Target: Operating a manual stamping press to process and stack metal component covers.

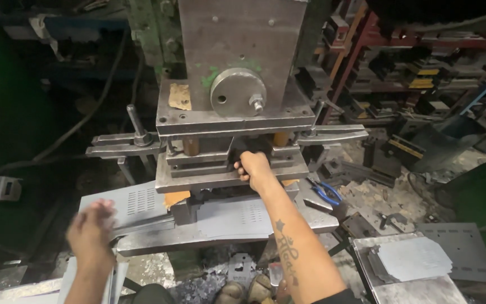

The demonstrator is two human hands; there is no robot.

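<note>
Head view. A heavy steel press fills the centre of the frame, with its die set of stacked plates just below the middle.

The right hand reaches into the die opening at centre frame. Its fingers are curled and pressed together around something dark inside the gap; what they pinch is hidden by the plates and cannot be told.

The left hand is at lower left, blurred by motion, fingers loosely spread. It hovers over or touches a thin grey sheet with rows of punched slots, which lies on the press bed left of the die. Whether it grips the sheet cannot be told.

A second slotted sheet lies on the worktop in front of the die, below the right forearm.

At lower right, a stack of cut grey blanks rests on a metal tray, well apart from both hands. Blue-handled pliers lie just right of the die. Metal scrap litters the floor at bottom centre.

Progress, as a judgement: several sheets already carry slots, so some pieces appear pressed. The stack at lower right suggests more work in hand; whether those are finished or waiting cannot be told.
</note>
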